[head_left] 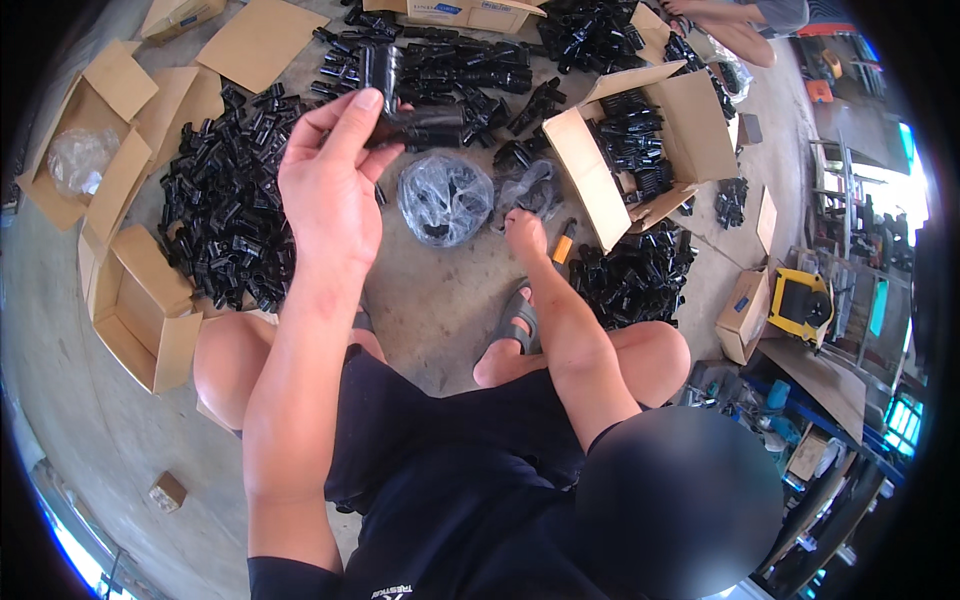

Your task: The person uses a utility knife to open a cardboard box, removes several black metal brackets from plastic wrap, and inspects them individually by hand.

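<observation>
Raised in front of me, my left hand (335,165) grips a glossy black L-shaped pipe fitting (430,126) between thumb and fingers. My right hand (525,233) reaches low over the floor, its fingers closed on the edge of a clear plastic bag (530,190) with dark pieces in it. Beside that lies a rounder clear plastic bag (446,200), also with dark contents. Just right of my right hand is an orange-handled tool (565,242); its exact kind is unclear.
Heaps of black fittings lie at left (230,190) and right (640,275). An open cardboard box (580,165) holds more fittings. Open cartons (150,300) stand on the left. Another person's arm (730,20) shows at far right. A yellow-and-black case (800,305) stands by a shelf.
</observation>
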`<state>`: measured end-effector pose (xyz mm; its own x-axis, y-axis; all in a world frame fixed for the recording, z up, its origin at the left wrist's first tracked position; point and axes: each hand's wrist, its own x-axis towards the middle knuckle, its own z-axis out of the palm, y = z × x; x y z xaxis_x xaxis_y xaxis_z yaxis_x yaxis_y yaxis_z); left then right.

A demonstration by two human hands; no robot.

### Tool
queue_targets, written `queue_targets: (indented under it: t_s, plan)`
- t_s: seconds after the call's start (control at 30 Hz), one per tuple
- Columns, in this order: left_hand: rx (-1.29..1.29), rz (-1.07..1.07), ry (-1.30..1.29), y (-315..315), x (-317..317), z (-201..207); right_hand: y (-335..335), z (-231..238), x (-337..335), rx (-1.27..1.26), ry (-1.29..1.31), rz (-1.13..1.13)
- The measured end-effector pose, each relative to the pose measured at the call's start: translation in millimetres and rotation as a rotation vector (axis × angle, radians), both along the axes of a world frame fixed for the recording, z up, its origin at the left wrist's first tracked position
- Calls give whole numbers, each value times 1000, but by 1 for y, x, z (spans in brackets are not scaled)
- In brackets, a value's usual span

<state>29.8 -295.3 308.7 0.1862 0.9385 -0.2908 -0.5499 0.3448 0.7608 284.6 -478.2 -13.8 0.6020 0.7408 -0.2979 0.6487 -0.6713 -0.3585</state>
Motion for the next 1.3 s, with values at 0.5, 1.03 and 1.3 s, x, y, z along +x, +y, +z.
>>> queue_targets:
  t_s: [0.5,1.03,1.3]
  plan:
    - [10,-24,71,-10,19,-10,26,29,-29,93,48,-99]
    - [75,-102,55,-40,45,-28,60,348,-46,935,845,-176]
    - [76,-120,-160,-46,44,-21,61,350,-66,880,925,-199]
